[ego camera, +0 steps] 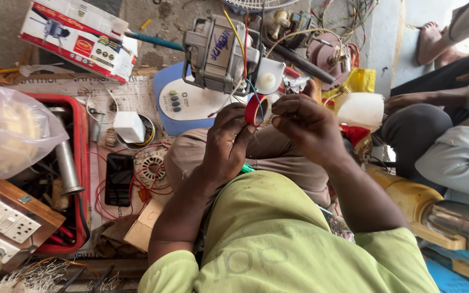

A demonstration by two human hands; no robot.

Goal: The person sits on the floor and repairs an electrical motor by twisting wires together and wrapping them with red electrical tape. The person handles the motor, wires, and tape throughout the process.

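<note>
1. The person's left hand [228, 142] is gripping a roll of red tape [254, 110], fingers closed round its rim, holding it up in front of the chest.
2. The right hand [306, 123] is pinching together at the roll's right edge, thumb and fingertips meeting there; what lies between them is too small to make out.
3. The roll is sitting just below a grey electric motor [216, 53], whose red, yellow and blue wires are trailing down towards the hands.
4. The motor is standing over a blue-and-white appliance base [183, 103] on the cluttered work floor.
5. At the left edge of the floor, a red tray [82, 179] is holding a metal tube [66, 157] and loose parts.
6. A black phone [119, 178] and a small wound stator [152, 168] are lying just right of the tray, among loops of red wire.
7. A printed carton [80, 37] is lying at the far left corner.
8. A second person is sitting at the right, one hand [403, 101] resting on a knee.
</note>
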